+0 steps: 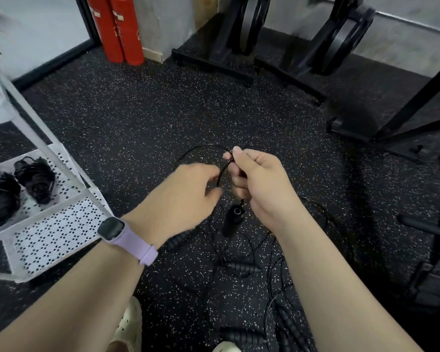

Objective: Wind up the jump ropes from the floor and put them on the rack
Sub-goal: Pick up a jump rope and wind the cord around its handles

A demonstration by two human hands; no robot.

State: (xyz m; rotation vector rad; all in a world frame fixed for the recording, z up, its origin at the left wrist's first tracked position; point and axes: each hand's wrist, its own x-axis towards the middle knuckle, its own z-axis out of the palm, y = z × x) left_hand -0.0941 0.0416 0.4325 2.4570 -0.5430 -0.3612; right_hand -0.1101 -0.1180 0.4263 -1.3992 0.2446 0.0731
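Jump rope cord (222,171) runs between my two hands, a thin black line that arcs up and away from my right hand (257,184), loops round to the left and comes back down into my left hand (186,194). My right hand has its fingers curled tight, thumb and forefinger pinching the cord at the top of the fist. My left hand sits just beside it, fingers bent round the cord, though how firmly they close I cannot tell. One black handle (233,222) hangs just below my right fist, its open end turned up toward me. Beneath both hands, on the speckled floor (137,118), more black cords (272,273) lie tangled with ribbed handles (241,269). Off to the left of my left wrist, which wears a lilac watch (123,236), stands the white perforated rack (59,237), with two wound black ropes (18,189) lying on its shelf. Well beyond my hands, two red cylinders (117,29) lean at the wall
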